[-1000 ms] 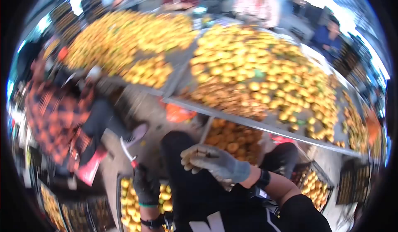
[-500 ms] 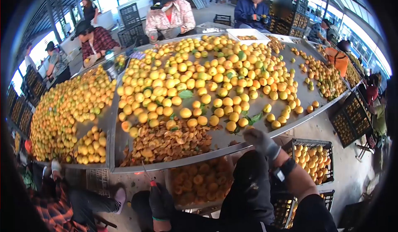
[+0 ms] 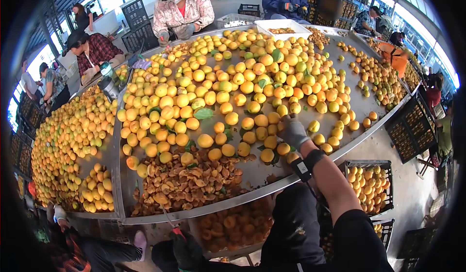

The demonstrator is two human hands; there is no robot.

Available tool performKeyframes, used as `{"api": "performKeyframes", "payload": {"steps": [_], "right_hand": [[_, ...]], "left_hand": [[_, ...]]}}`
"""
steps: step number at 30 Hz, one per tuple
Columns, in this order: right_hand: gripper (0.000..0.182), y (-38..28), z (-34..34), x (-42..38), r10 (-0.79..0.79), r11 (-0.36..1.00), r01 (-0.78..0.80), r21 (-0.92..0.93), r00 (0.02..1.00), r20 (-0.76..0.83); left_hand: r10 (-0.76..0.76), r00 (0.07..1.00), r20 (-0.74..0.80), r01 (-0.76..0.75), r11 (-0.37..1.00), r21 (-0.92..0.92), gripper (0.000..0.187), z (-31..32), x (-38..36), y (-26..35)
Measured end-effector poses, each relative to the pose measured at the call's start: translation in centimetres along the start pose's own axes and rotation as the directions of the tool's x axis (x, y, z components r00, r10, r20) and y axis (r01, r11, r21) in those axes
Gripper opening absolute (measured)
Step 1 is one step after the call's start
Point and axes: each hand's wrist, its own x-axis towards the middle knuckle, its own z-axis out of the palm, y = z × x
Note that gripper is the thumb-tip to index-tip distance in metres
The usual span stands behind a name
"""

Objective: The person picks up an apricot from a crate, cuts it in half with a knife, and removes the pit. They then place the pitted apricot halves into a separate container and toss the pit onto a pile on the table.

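Observation:
My left hand [image 3: 187, 250], in a dark glove, is closed around the red handle of a thin-bladed knife [image 3: 170, 219] at the table's near edge. The blade points up toward a heap of split fruit pieces [image 3: 194, 182]. My right hand [image 3: 294, 133], in a grey glove, reaches over the metal table [image 3: 262, 174] among whole yellow-orange apricots [image 3: 247, 137]. Its fingertips are at the apricots just beyond it. The back of the hand hides most of the fingers, so whether they grip one does not show.
Below the table edge stands a container of fruit halves [image 3: 233, 228]. Black crates of apricots [image 3: 369, 187] are on the floor at right. A raised metal rim [image 3: 213, 207] borders the table. Several people work around it, and a white tray [image 3: 284, 27] sits at the far side.
My right hand has moved forward from the table's near rim into the apricots. My left hand stays low with the knife. The view has shifted slightly.

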Motion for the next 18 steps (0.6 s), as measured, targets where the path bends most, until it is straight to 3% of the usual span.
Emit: {"api": "performKeyframes", "payload": {"steps": [2,3,4,5,7,8,9,10,11,12,13,14,15,16,17,18], "right_hand": [[0.056,1.2,0.4,-1.5,-0.078,0.953,0.136,0.269,0.974,-0.215],[0.056,0.5,-0.1,-2.6,-0.085,0.953,0.141,0.268,0.974,-0.211],[0.058,-0.1,-0.6,-4.0,-0.112,0.739,0.172,0.652,0.985,-0.133],[0.060,-1.0,-1.4,-6.1,-0.164,0.385,0.123,0.915,0.984,-0.063],[0.058,-4.5,-3.1,-11.6,-0.301,0.183,0.064,0.981,0.954,-0.006],[0.058,-5.7,-3.6,-14.3,-0.334,0.204,-0.001,0.979,0.940,0.071],[0.058,-6.5,-3.2,-16.7,-0.366,0.222,-0.069,0.973,0.919,0.149],[0.059,-6.9,-1.4,-18.2,-0.480,0.276,0.155,0.949,0.877,-0.003],[0.057,-7.8,-0.9,-20.5,-0.485,0.228,0.022,0.973,0.870,0.094],[0.056,-8.8,-0.3,-22.2,-0.548,0.256,0.134,0.957,0.836,0.029],[0.054,-9.6,0.3,-23.6,-0.615,0.271,0.251,0.929,0.788,-0.034],[0.052,-10.3,0.8,-25.4,-0.616,0.271,0.164,0.949,0.787,0.040],[0.052,-10.7,1.5,-27.3,-0.632,0.264,0.140,0.954,0.772,0.062],[0.052,-11.1,2.2,-28.8,-0.625,0.217,-0.001,0.976,0.768,0.140],[0.052,-11.3,2.5,-29.7,-0.619,0.169,-0.137,0.976,0.756,0.213],[0.051,-11.5,2.1,-30.5,-0.639,0.263,-0.027,0.964,0.744,0.196]], "left_hand": [[-0.306,0.952,0.006,0.286,0.881,-0.378,0.031,1.0,-0.2,1.5],[-0.307,0.952,0.001,0.284,0.879,-0.383,0.031,0.6,0.1,0.6],[-0.252,0.953,0.170,0.303,0.827,-0.473,0.026,-0.1,0.6,-1.0],[-0.178,0.929,0.324,0.338,0.765,-0.549,0.022,-0.6,0.5,-2.0],[-0.179,0.902,0.394,0.393,0.719,-0.574,0.025,0.6,0.2,-1.1],[-0.169,0.869,0.465,0.447,0.670,-0.592,0.030,1.5,-0.2,-0.3],[-0.215,0.904,0.369,0.409,0.684,-0.604,0.028,3.3,-0.8,0.7],[-0.263,0.929,0.261,0.370,0.699,-0.612,0.027,4.7,-1.6,1.5],[-0.279,0.816,0.506,0.578,0.407,-0.707,0.018,4.6,-2.2,1.5],[-0.224,0.905,0.361,0.393,0.763,-0.513,0.015,5.1,-2.6,1.3],[-0.129,0.946,0.297,0.215,0.935,-0.280,0.016,5.5,-3.7,1.5],[0.071,0.960,0.272,-0.092,0.994,0.066,0.018,5.9,-4.5,1.8],[0.239,0.915,0.323,-0.363,0.837,0.409,0.021,6.1,-5.6,1.9],[0.236,0.925,0.298,-0.348,0.839,0.417,0.021,6.4,-6.4,2.0],[0.346,0.875,0.339,-0.476,0.742,0.471,0.024,6.6,-7.0,2.0],[0.439,0.809,0.391,-0.587,0.626,0.513,0.028,6.6,-7.7,2.2]]}}
